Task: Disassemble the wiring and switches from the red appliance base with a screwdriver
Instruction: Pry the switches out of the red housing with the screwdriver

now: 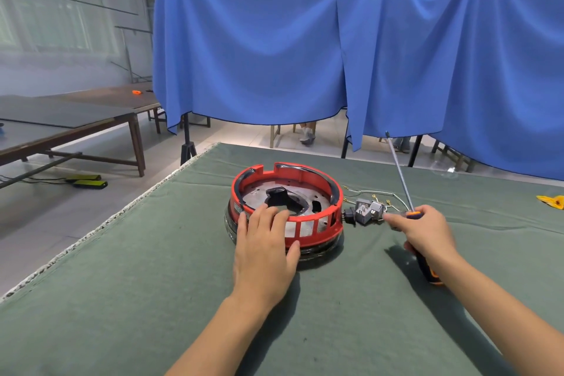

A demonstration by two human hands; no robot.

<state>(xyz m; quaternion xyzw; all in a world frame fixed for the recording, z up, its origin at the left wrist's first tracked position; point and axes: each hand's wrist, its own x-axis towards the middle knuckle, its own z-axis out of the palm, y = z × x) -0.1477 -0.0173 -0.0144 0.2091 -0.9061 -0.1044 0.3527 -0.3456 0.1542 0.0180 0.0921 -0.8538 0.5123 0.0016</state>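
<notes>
The red appliance base [305,175] is a round ring with a metal plate inside, lying on the green cloth at the table's middle. My left hand [265,241] rests on its near rim, fingers spread and reaching over the edge. To the right of the base lie grey switch blocks [367,210] with thin wires [370,192] trailing behind them. My right hand [424,230] grips a screwdriver [399,172] whose shaft points up and away; its forefinger stretches toward the switches. The dark handle end [427,268] sticks out below the hand.
The green cloth [152,284] covers the whole table, whose left edge runs diagonally. A yellow object [552,201] lies at the far right. Blue curtains [305,40] hang behind the table. Wooden tables [76,128] stand to the left across the floor.
</notes>
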